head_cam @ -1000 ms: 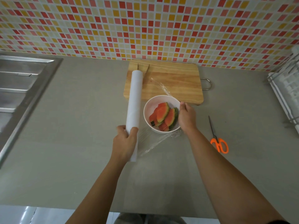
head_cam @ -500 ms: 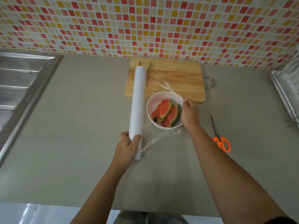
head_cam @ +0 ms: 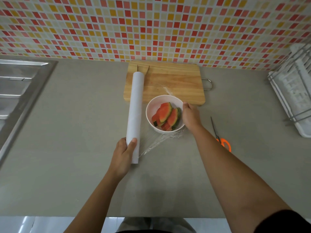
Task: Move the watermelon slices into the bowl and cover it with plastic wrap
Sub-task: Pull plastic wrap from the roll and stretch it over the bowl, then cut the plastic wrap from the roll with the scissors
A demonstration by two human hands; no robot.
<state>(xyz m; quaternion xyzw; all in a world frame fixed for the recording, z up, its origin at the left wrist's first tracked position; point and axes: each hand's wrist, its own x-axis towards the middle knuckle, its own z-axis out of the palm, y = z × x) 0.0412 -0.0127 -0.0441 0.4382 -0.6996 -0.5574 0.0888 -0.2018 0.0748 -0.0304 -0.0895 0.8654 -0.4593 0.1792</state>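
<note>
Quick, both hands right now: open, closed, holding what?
Left hand: closed round the near end of the long white plastic-wrap roll.
Right hand: closed on the round white bowl at its right rim.

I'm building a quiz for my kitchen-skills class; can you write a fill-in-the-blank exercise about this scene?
1. The left hand grips the near end of the plastic wrap roll, whose far end reaches over the wooden ____.
2. The white bowl holds slices of ____.
3. The right hand holds the bowl's rim on the side nearer the ____-handled scissors.
Missing words: cutting board; watermelon; orange.
</note>
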